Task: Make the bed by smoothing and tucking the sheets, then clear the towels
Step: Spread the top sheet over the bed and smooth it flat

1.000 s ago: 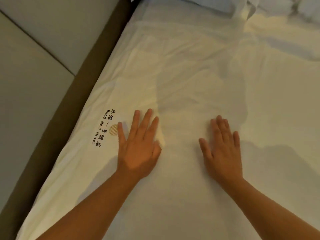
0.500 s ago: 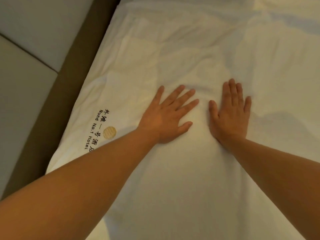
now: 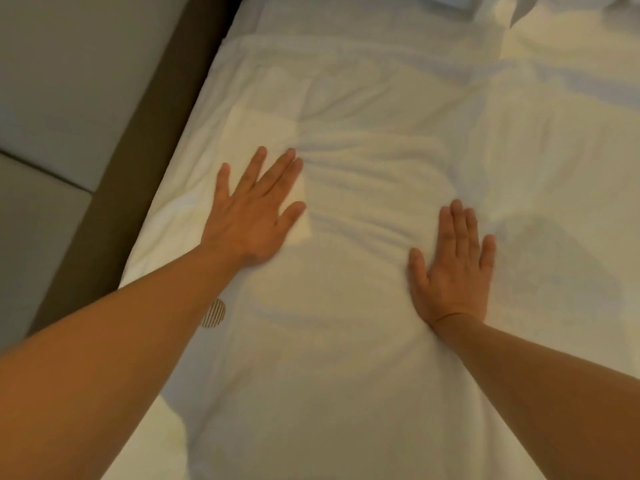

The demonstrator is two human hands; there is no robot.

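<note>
Currently: left hand (image 3: 251, 216), right hand (image 3: 453, 268), fingers straight, pressed flat on wrinkled white sheet (image 3: 363, 188), centre frame.

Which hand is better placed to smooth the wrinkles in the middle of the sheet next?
Probably the left hand: its fingertips touch the start of the wrinkles on the sheet and point across them. The right hand lies flat below them, pointing up the bed.

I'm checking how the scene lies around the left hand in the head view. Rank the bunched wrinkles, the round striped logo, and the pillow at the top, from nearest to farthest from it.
From the left hand:
1. Bunched wrinkles, just right of its fingertips on the sheet.
2. Round striped logo, below the hand, beside the forearm.
3. Pillow, far up at the frame's top edge.
</note>
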